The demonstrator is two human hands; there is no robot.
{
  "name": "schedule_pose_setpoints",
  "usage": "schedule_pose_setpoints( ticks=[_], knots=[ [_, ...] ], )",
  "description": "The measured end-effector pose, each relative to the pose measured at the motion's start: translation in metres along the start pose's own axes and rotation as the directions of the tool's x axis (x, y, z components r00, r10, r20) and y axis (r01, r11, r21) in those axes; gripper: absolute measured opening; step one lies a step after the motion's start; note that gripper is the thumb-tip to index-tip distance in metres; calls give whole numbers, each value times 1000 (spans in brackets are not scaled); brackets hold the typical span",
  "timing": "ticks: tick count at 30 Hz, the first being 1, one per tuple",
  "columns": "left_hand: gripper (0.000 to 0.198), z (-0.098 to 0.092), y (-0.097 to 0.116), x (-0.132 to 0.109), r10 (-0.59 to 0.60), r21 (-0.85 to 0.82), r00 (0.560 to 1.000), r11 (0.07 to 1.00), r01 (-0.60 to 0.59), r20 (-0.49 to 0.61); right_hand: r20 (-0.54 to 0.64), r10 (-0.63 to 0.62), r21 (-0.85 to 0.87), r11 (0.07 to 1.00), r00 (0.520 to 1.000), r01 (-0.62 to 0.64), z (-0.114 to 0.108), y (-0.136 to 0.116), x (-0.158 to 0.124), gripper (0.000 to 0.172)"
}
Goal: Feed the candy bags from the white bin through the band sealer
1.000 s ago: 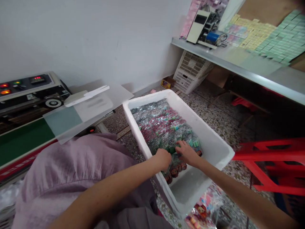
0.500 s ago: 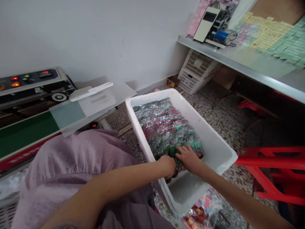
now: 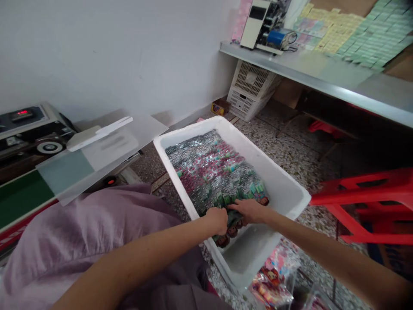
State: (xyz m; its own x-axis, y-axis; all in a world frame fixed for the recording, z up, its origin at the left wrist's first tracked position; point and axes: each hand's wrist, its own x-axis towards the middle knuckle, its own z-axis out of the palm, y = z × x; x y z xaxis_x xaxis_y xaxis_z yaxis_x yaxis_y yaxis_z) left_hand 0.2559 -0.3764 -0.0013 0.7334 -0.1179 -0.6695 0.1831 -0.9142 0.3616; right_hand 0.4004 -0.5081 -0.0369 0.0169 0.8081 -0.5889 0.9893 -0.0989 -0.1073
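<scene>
A white foam box [image 3: 280,181] stands beside my knee, holding tightly packed rows of small shiny plastic packets [image 3: 206,159], silvery, pink and green. At the near end of the rows, my left hand [image 3: 217,220] is curled closed around some packets; its fingertips are hidden. Just to its right, my right hand [image 3: 250,211] lies over the same front row, fingers stretched out across the packet tops. Below both hands, brown doll-like heads [image 3: 232,230] show at the front of that row.
At left stands a machine with a green belt [image 3: 26,198] and a translucent sheet [image 3: 112,146]. A red plastic stool [image 3: 371,202] is at right. Colourful bags [image 3: 274,280] lie on the floor before the box. White crates [image 3: 248,90] sit under a metal table [image 3: 309,82] with stacked cards.
The camera view has turned right. My right hand has shifted closer to my left, its fingers less spread. More brown heads show at the front row.
</scene>
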Motion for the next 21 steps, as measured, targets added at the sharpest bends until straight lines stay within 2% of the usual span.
schedule_pose_setpoints(
  ticks=[1,3,7,11,17,21],
  knots=[
    [79,0,0,1,8,17,1000,1000,-8,6,11,-21,0,1000,1000,21,1,-2,0,75],
    [83,1,1,2,34,49,999,998,-35,19,29,-55,1,998,998,55,1,-6,1,67],
    [58,1,2,2,80,76,996,994,-82,33,30,-58,21,998,998,57,-5,-11,2,46],
    [44,-6,3,-2,77,72,997,994,-78,20,30,-48,38,998,998,46,-17,-10,4,48],
    [49,-22,1,-17,63,43,995,997,-60,-78,25,-20,74,997,999,18,-41,-2,0,46],
    [47,-33,-3,-22,75,34,991,997,-71,-107,28,-18,108,994,999,15,-56,3,-2,47]
  ],
)
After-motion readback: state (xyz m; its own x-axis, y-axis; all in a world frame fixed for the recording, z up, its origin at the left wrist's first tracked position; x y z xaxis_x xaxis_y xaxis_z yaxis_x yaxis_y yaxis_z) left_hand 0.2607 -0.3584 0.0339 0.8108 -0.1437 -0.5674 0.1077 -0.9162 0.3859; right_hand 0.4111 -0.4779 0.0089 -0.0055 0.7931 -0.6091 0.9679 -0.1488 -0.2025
